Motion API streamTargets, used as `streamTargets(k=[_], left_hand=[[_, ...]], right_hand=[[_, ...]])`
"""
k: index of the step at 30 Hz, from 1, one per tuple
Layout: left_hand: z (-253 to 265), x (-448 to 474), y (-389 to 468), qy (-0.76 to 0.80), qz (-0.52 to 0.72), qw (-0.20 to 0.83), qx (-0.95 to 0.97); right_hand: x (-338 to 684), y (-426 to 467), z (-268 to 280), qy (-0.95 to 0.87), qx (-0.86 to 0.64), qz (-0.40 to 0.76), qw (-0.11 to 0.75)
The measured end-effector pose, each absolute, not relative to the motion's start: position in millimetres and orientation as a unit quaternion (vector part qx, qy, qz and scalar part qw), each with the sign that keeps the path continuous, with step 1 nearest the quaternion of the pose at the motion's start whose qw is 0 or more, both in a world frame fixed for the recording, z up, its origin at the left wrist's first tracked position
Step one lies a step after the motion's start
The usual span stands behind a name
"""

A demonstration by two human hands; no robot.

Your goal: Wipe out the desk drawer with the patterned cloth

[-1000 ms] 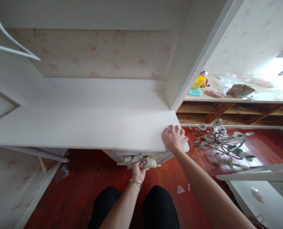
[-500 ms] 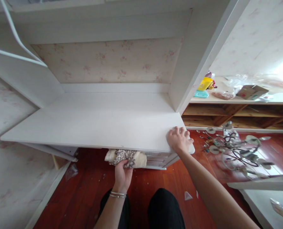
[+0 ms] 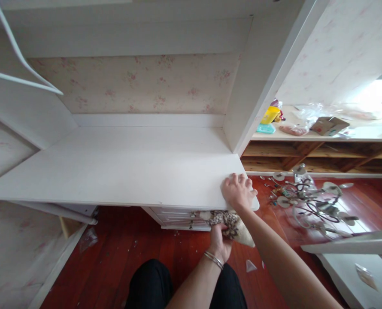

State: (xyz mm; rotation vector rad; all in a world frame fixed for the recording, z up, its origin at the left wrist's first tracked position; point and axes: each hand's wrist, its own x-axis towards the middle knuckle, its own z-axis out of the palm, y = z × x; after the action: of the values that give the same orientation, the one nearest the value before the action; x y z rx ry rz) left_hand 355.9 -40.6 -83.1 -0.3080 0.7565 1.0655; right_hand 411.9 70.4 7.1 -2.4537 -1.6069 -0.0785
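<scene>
My right hand (image 3: 238,190) rests flat on the front right corner of the white desk top (image 3: 120,171), fingers spread. My left hand (image 3: 219,241), with bracelets on the wrist, grips a patterned beige and brown cloth (image 3: 231,225) and presses it against the white drawer front (image 3: 181,217) just under the desk's edge, below my right hand. My legs in black trousers show at the bottom of the view.
A white upright panel (image 3: 258,81) stands at the desk's right end. A chandelier (image 3: 310,199) lies on the red wooden floor (image 3: 139,253) to the right. A wooden bench (image 3: 319,137) carries a yellow item, bags and a cardboard box. White panels lie at lower right.
My left hand has swept the cloth along the drawer front, first left, then right to under the desk's right corner. My right hand has stayed on the corner.
</scene>
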Motion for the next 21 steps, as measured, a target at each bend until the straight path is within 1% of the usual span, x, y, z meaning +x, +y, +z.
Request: streamTargets(k=[2, 5, 8, 11, 15, 21], left_hand=[[-102, 356, -35, 0.376, 0.505, 0.763, -0.149], [-125, 331, -28, 0.405, 0.531, 0.727, -0.159], [-141, 283, -22, 0.447, 0.563, 0.673, -0.172], [-143, 228, -17, 0.481, 0.584, 0.631, -0.172], [-116, 171, -12, 0.505, 0.594, 0.606, -0.155], [-45, 136, -16, 0.489, 0.607, 0.62, -0.092]], right_hand=[[412, 71, 7, -0.546, -0.831, -0.025, 0.103], [413, 71, 6, -0.544, -0.833, -0.02, 0.101], [414, 72, 6, -0.544, -0.833, -0.019, 0.104], [414, 72, 5, -0.544, -0.832, -0.017, 0.104], [414, 70, 6, -0.546, -0.83, -0.012, 0.109], [413, 67, 9, -0.547, -0.829, 0.003, 0.113]])
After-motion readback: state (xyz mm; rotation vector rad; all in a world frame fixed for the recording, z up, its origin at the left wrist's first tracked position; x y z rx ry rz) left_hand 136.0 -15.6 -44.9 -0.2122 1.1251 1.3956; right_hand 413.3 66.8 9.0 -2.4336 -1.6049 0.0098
